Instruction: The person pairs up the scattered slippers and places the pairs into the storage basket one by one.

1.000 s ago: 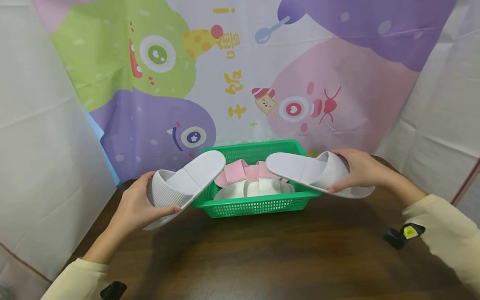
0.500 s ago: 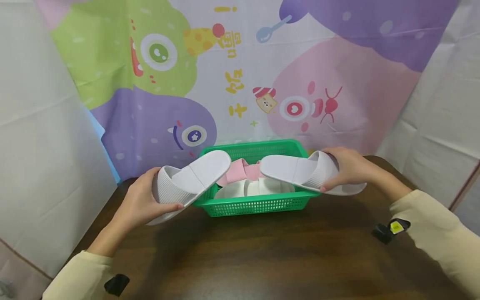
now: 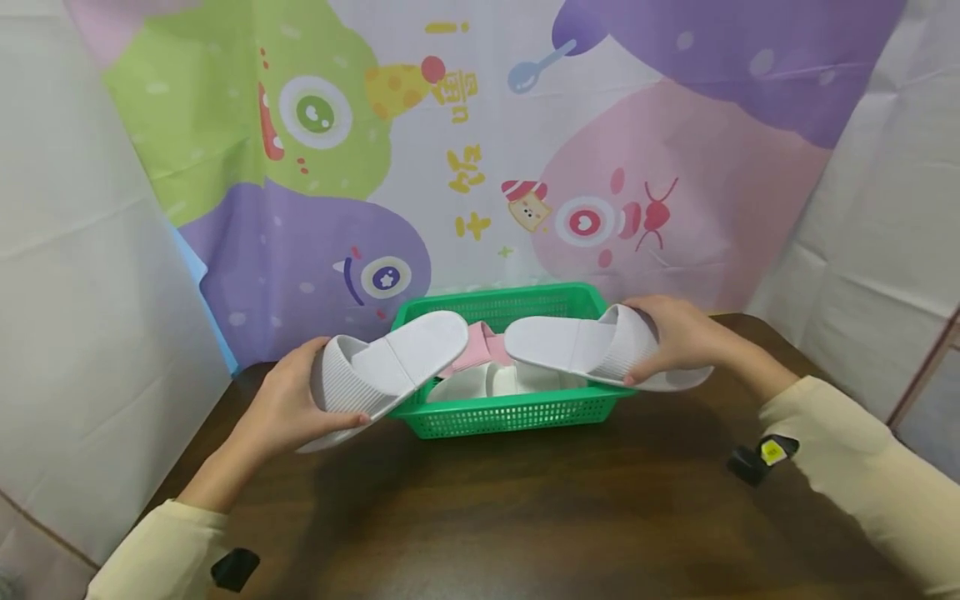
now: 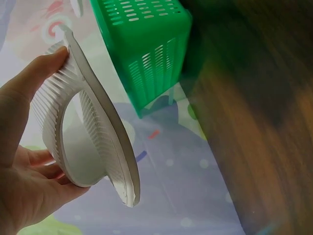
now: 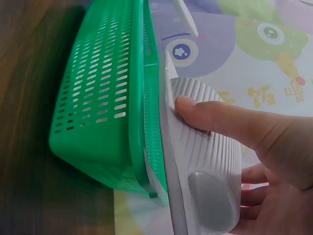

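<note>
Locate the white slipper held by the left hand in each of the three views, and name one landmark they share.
Head: the left-hand slipper is left of centre, its heel end over the green basket's left rim.
Left wrist: the slipper fills the left half, seen edge-on, in the left hand's grip.
Right wrist: only a white sliver at the top edge, probably its tip; the large slipper there is the other one.
Shared landmark: the green basket, in all three views.

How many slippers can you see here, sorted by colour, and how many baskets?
White slippers: 3, one in the left hand at, one in the right hand at, one lying in the basket.
Pink slippers: 1, partly hidden, so there may be more.
Green baskets: 1.
Total: 5 things.
</note>
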A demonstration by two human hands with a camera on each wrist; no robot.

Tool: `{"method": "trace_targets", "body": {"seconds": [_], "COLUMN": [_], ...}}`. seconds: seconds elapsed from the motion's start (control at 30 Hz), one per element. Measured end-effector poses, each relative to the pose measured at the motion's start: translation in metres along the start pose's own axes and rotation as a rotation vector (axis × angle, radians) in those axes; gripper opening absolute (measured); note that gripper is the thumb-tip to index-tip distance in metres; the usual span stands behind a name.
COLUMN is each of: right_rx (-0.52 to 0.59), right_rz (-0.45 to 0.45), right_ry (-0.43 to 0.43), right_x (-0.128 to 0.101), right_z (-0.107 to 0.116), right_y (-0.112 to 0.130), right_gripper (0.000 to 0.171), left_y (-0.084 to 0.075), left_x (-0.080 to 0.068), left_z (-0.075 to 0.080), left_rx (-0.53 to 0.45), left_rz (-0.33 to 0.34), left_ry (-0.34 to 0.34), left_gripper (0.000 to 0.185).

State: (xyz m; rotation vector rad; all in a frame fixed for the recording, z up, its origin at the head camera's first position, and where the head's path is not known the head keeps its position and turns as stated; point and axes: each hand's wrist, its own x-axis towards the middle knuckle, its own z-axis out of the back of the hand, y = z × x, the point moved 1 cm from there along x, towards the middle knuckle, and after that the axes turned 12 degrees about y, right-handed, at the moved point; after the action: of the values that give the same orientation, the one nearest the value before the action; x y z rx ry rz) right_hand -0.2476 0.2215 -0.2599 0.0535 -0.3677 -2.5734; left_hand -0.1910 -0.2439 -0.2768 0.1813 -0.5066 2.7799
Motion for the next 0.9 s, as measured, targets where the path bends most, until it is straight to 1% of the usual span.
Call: {"method": "trace_targets", "body": {"seconds": [0.3,0.53,0.7,0.9], "right_rx": [-0.010,-0.017,-0.018,-0.013], "right_rz": [0.057,0.046,0.069,0.101], "right_ry": [-0.013,0.005,0.005,-0.005], "right_x": [0.005,0.007,0.008,0.009], "right_z": [-0.003,-0.004,-0.005,-0.005], "right_y": [0.004,0.005,0.006,0.007], "right_gripper": [0.096,0.096,0.095,0.093], "left_y": [-0.002,-0.003,-0.002,-0.004], "left_x": [0.003,0.005,0.008,0.015], "left_z": [0.000,0.001,0.001,-0.001], "left_rx": [-0.007,-0.004,0.002,0.000], "left_rz": [-0.023,-0.046,-0.079,-0.132], "left_ry": [0.001,0.002,0.008,0.025], "left_gripper": [0.104,0.105,0.104,0.103]}}
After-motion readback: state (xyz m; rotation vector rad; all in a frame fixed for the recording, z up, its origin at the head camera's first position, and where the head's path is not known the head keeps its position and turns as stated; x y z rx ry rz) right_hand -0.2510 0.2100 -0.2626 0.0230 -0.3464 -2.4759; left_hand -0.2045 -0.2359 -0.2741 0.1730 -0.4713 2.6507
